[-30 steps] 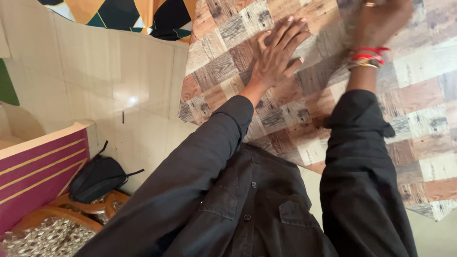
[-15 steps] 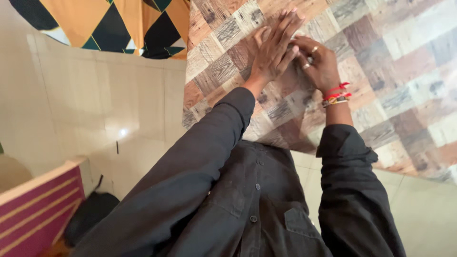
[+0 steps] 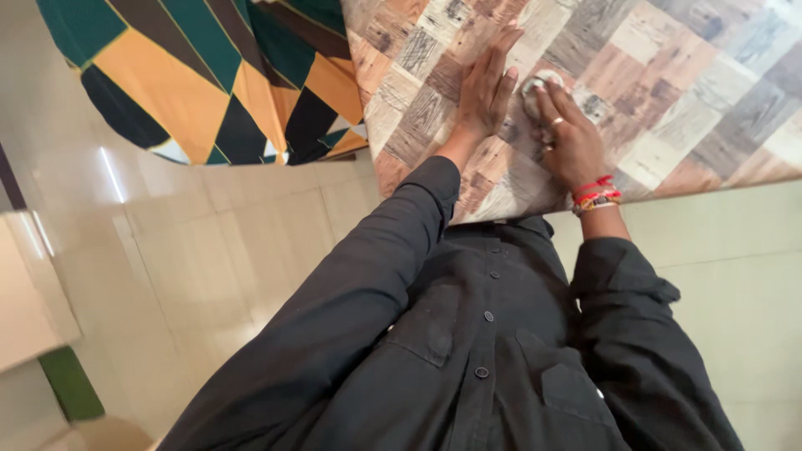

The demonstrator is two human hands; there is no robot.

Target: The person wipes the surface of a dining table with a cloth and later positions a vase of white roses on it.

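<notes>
Left hand (image 3: pixel 484 92) flat, open on wood-pattern sheet (image 3: pixel 668 92); right hand (image 3: pixel 568 138) presses a small pale pad (image 3: pixel 533 83) under its fingertips.

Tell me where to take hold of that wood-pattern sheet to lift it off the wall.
Grip the wood-pattern sheet at its bare lower edge, right of the right hand, coming from below. That edge ends free against the plain cream wall, so it is likely the easiest place to get fingertips under. The left hand lies flat on the sheet, and the right hand presses a small pale object against it.
</notes>
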